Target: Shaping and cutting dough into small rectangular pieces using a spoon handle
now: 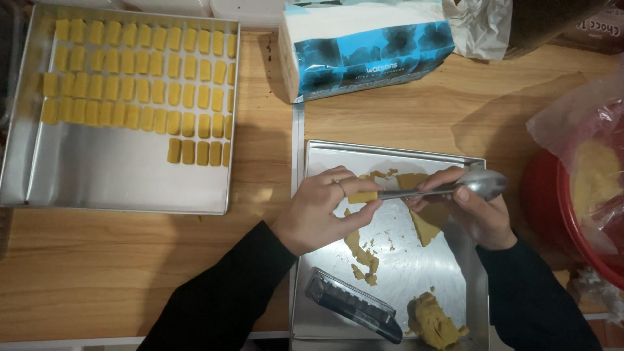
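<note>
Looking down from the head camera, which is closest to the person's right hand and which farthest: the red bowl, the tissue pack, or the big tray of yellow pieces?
From the right hand:
1. Red bowl, just to its right at the table edge.
2. Tissue pack, up and to the left, at the back.
3. Big tray of yellow pieces, far across on the left.

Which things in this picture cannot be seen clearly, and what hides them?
- Head view: the small dough block is partly covered by the left hand.
- Head view: the spoon handle is partly hidden by the right hand.
- Head view: the red bowl is cut by the right edge, its contents veiled by a plastic bag.
</note>
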